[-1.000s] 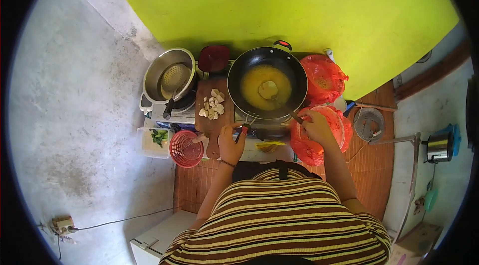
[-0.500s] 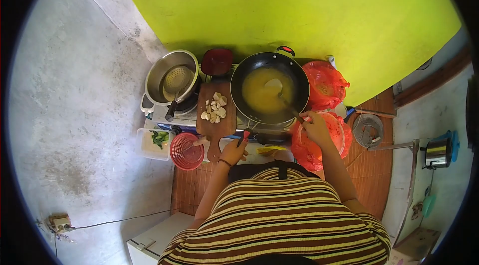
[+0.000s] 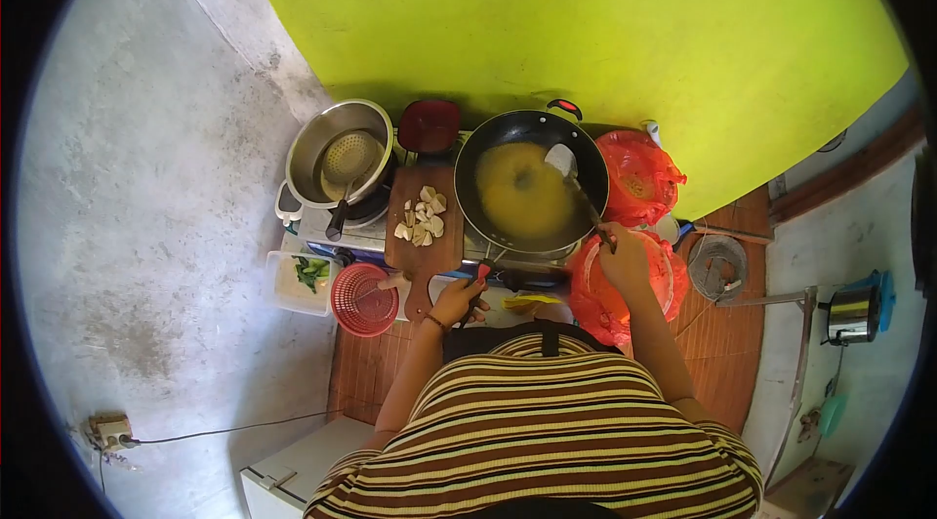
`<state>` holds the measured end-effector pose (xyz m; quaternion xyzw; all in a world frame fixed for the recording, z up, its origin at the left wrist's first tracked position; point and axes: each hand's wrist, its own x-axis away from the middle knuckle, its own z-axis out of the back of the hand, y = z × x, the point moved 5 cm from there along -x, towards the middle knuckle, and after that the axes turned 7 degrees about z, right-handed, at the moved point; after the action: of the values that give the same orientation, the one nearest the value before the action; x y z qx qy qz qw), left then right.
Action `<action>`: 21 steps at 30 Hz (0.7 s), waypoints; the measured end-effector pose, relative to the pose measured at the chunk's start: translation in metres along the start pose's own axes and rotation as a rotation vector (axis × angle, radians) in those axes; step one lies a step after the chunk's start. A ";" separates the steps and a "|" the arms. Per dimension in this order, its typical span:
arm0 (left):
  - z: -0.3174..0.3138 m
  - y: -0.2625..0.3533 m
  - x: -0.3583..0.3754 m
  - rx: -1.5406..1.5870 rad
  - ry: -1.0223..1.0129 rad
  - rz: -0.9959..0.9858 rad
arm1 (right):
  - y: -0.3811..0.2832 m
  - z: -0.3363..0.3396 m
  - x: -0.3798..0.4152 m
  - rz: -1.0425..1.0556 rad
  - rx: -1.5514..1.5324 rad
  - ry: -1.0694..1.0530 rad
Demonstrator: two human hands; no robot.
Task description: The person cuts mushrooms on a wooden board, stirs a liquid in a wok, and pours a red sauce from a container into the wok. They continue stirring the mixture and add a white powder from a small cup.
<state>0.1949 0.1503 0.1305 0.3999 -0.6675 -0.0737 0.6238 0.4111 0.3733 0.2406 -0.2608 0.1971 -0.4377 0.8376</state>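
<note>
A black wok (image 3: 469, 197) sits on the stove with a cloudy yellow liquid (image 3: 522, 211) in its bottom. Its near handle (image 3: 483, 272), red and black, is gripped by my left hand (image 3: 457, 302). My right hand (image 3: 625, 257) is closed around the dark handle of a spatula (image 3: 561, 160). The spatula's pale blade is at the right inner side of the wok, by the liquid's edge. Left of the wok, a wooden cutting board (image 3: 410, 255) bears several pale cut chunks (image 3: 422, 217).
A steel pot (image 3: 296, 163) with a skimmer (image 3: 348, 156) stands on the left. Nearby are a dark red bowl (image 3: 427, 124), a pink basket (image 3: 363, 314) and a plastic box (image 3: 283, 296) with greens. Red plastic-covered containers (image 3: 673, 280) crowd the right side.
The spatula's blade has moved right and slightly up, from the middle of the liquid to the wok's right side. My right hand has shifted slightly; my left hand keeps its grip.
</note>
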 end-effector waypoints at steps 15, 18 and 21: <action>-0.006 0.009 -0.005 0.019 -0.068 -0.077 | -0.003 -0.032 0.027 -0.308 -0.951 -0.366; -0.001 0.007 -0.007 -0.025 -0.093 -0.078 | -0.011 -0.019 0.019 -0.049 -0.511 -0.207; 0.000 0.004 -0.013 -0.050 -0.066 -0.095 | -0.022 -0.002 0.010 0.022 -0.206 -0.066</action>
<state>0.1919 0.1613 0.1228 0.4126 -0.6660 -0.1330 0.6070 0.4019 0.3537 0.2511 -0.3576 0.2161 -0.3970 0.8172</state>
